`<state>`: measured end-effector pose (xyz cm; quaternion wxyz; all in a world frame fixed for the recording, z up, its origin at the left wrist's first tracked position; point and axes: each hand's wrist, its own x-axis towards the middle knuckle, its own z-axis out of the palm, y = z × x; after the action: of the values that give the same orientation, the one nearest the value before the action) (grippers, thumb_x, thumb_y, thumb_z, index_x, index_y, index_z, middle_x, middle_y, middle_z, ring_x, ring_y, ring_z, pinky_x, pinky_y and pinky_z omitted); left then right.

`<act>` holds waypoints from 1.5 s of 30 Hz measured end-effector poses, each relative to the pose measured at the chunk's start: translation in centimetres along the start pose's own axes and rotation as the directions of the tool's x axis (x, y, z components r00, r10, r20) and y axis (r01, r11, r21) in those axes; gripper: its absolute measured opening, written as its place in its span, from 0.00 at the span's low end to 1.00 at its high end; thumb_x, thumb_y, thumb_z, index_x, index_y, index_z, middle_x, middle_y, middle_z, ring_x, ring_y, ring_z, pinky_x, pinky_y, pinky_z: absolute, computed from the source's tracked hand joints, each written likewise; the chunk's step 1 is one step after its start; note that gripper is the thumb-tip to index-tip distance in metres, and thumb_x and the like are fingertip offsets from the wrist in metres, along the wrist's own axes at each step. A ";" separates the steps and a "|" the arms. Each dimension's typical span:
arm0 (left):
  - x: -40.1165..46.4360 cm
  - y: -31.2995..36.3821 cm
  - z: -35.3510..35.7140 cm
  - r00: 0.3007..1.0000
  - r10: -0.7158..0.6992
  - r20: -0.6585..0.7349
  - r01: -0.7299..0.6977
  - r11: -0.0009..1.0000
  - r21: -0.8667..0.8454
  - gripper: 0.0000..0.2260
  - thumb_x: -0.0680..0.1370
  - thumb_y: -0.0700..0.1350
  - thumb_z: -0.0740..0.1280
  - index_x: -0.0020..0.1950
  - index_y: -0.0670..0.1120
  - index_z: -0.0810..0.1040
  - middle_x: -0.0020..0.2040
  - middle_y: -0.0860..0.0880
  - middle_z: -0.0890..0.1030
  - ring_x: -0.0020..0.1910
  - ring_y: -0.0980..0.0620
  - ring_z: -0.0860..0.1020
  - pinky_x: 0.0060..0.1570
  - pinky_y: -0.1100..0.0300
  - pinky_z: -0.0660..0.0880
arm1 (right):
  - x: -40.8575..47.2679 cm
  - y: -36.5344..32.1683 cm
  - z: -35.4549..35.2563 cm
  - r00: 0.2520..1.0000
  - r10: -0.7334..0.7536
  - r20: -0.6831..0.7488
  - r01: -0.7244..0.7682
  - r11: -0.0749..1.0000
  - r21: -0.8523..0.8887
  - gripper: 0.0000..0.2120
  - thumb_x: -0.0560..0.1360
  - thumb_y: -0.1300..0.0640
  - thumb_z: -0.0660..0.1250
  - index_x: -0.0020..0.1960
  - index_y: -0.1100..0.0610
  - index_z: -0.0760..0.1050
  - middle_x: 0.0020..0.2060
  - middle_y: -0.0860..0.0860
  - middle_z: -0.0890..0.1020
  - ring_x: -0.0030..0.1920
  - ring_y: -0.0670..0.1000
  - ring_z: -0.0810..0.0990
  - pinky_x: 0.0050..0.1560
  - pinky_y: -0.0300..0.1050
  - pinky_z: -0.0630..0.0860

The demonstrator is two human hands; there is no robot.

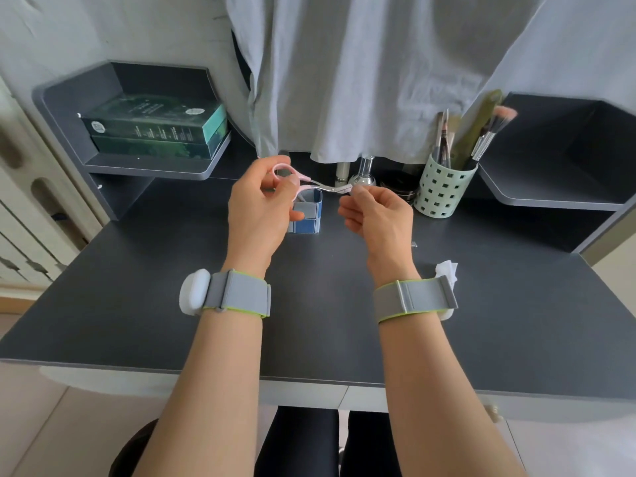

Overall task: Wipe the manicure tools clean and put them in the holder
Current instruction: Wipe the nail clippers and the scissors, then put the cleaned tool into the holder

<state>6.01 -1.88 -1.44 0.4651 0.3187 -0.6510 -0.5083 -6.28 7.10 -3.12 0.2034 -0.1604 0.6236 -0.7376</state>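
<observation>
The green boxes (155, 130) on the shelf at ten o'clock carry pale lettering, too small for me to read. I hold the pink-handled scissors (311, 184) in the air above the worktop (172, 287), near its middle. My left hand (258, 208) has its fingers through and around the pink loops. My right hand (377, 210) pinches the metal blade tip between thumb and forefinger, at three o'clock from the left hand. Just behind and below the scissors, partly hidden by my left hand, stands the blue checked holder (308, 215). At two o'clock a pale green perforated cup (444, 191) holds brushes. A crumpled white wipe (447, 270) lies on the worktop at four o'clock, beside my right wrist.
</observation>
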 end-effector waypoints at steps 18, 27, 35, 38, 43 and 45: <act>4.3 1.6 -0.1 0.959 0.279 -0.039 -0.230 0.855 0.464 0.11 0.79 0.40 0.66 0.60 0.47 0.75 0.46 0.49 0.82 0.46 0.48 0.81 0.49 0.48 0.80 | 0.7 0.4 0.1 1.000 0.011 0.007 -0.011 1.000 -0.013 0.05 0.79 0.56 0.69 0.50 0.58 0.80 0.39 0.52 0.87 0.40 0.49 0.86 0.43 0.43 0.81; 4.8 0.9 1.8 0.966 0.252 0.053 -0.233 0.765 0.600 0.11 0.79 0.41 0.64 0.62 0.47 0.76 0.49 0.46 0.83 0.50 0.46 0.79 0.42 0.56 0.71 | 0.8 0.7 -0.1 1.000 0.020 0.006 -0.019 0.999 -0.029 0.04 0.79 0.57 0.68 0.49 0.58 0.80 0.39 0.52 0.87 0.40 0.49 0.86 0.45 0.45 0.81; 4.1 0.5 3.2 0.968 0.231 0.101 -0.240 0.720 0.651 0.10 0.81 0.41 0.62 0.59 0.45 0.79 0.49 0.44 0.83 0.51 0.42 0.78 0.46 0.49 0.76 | 0.9 0.8 -0.9 0.999 0.032 -0.011 -0.033 0.999 -0.017 0.04 0.79 0.57 0.68 0.50 0.57 0.80 0.39 0.53 0.87 0.40 0.50 0.87 0.45 0.43 0.81; 3.9 0.4 3.6 0.966 0.238 0.106 -0.246 0.697 0.674 0.11 0.81 0.41 0.62 0.61 0.44 0.79 0.53 0.43 0.82 0.52 0.42 0.78 0.46 0.50 0.75 | 0.9 0.7 -1.2 0.999 0.032 -0.014 -0.032 0.999 -0.023 0.04 0.79 0.57 0.68 0.50 0.57 0.80 0.39 0.52 0.87 0.41 0.50 0.87 0.45 0.43 0.82; 3.6 0.3 3.5 0.963 0.247 0.105 -0.245 0.652 0.718 0.11 0.82 0.45 0.63 0.63 0.46 0.78 0.57 0.44 0.80 0.54 0.44 0.78 0.42 0.56 0.68 | 0.8 1.0 -1.6 0.999 0.034 -0.010 -0.035 0.999 -0.017 0.04 0.79 0.58 0.68 0.49 0.56 0.80 0.39 0.52 0.87 0.41 0.50 0.86 0.43 0.43 0.80; 3.3 0.5 3.5 0.963 0.251 0.095 -0.238 0.638 0.732 0.11 0.82 0.46 0.63 0.64 0.47 0.78 0.59 0.44 0.78 0.54 0.43 0.78 0.42 0.56 0.67 | 0.9 1.2 -1.7 0.999 0.035 -0.012 -0.036 0.999 -0.011 0.04 0.79 0.58 0.68 0.48 0.56 0.80 0.39 0.52 0.87 0.41 0.50 0.86 0.42 0.43 0.79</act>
<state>1.56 -3.43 -0.23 0.3662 0.3919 -0.8336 -0.1321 -7.79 7.93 -4.57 0.2119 -0.1463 0.6318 -0.7311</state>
